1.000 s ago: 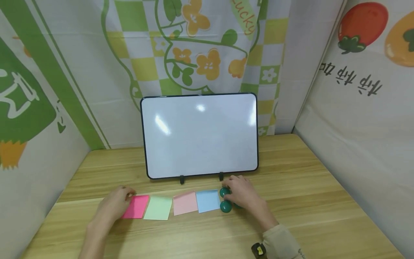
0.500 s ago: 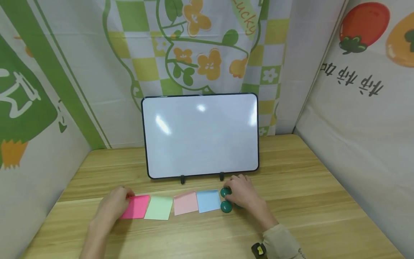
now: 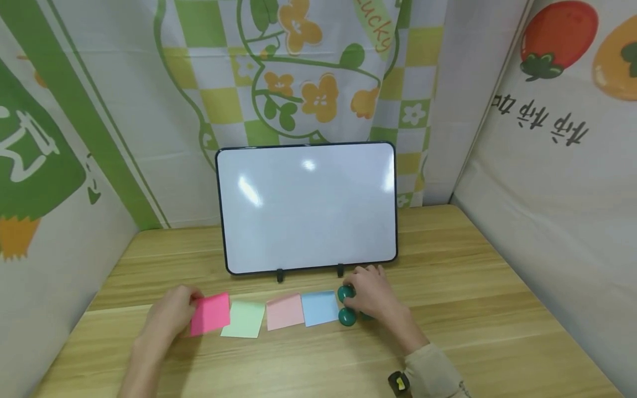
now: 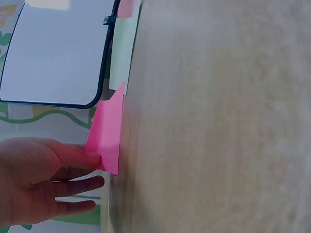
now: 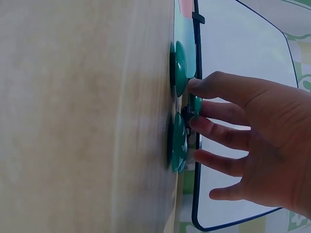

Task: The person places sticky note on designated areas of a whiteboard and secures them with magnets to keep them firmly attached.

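Note:
My left hand (image 3: 171,312) pinches a bright pink sticky note (image 3: 211,314) by its left edge. In the left wrist view the pink note (image 4: 108,133) stands tilted up from the table, thumb on its face. Pale green (image 3: 244,319), light pink (image 3: 285,312) and blue (image 3: 320,308) sticky notes lie in a row to its right. Beside the blue note my right hand (image 3: 373,293) holds a glossy green round magnet (image 3: 344,293) between thumb and fingers, partly hidden. Another green magnet (image 3: 347,317) lies just in front, and a third (image 5: 180,143) sits under the hand.
A whiteboard (image 3: 308,210) with a dark frame stands upright behind the notes on small black feet (image 3: 280,275). The wooden table (image 3: 298,370) runs to printed cloth walls (image 3: 537,182) at the back and both sides.
The bright pink note, flat on the table before, is now raised and tilted, its right corner overlapping the green note's edge. My right hand has hardly moved.

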`<state>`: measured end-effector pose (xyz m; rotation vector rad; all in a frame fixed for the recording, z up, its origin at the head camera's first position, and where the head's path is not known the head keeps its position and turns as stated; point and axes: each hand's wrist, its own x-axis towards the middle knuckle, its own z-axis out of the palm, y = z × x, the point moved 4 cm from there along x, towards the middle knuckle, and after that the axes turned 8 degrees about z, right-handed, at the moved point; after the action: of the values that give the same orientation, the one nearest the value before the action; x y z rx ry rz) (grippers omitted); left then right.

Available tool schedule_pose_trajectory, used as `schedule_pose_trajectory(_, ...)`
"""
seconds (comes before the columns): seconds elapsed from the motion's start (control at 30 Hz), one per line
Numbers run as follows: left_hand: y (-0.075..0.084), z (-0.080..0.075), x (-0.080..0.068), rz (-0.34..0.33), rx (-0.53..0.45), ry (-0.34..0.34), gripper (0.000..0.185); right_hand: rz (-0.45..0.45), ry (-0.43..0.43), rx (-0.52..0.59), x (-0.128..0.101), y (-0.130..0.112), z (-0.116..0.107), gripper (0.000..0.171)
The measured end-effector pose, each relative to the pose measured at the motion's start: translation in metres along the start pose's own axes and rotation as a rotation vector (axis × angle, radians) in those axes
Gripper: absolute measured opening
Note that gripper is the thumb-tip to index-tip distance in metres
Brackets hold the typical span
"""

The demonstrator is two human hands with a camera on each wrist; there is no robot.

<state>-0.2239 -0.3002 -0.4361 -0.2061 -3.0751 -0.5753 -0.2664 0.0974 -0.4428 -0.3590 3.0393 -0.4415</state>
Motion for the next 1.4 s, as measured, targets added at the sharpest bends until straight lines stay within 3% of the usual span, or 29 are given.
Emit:
schedule_pose_trajectory(0.2,0.005,-0.005,0.000,0.027,0.002,0.014,0.022,-0.012,0.038,-0.010,0.000,-0.001,-0.004,0.031)
schedule_pose_trajectory(0.73,0.031,-0.029,0.009,0.078,-0.104,0.050,0.024,-0.125,0.302,0.031,-0.003,-0.014,-0.024,0.034)
schedule_pose_trajectory(1.07,0.049,-0.042,0.033,0.119,-0.109,0.130,0.021,-0.242,0.444,0.010,-0.001,-0.028,-0.037,0.035)
schedule_pose_trajectory(1.4,0.074,-0.052,0.051,0.188,-0.042,0.168,0.019,-0.315,0.518,-0.018,0.003,-0.043,-0.050,0.036)
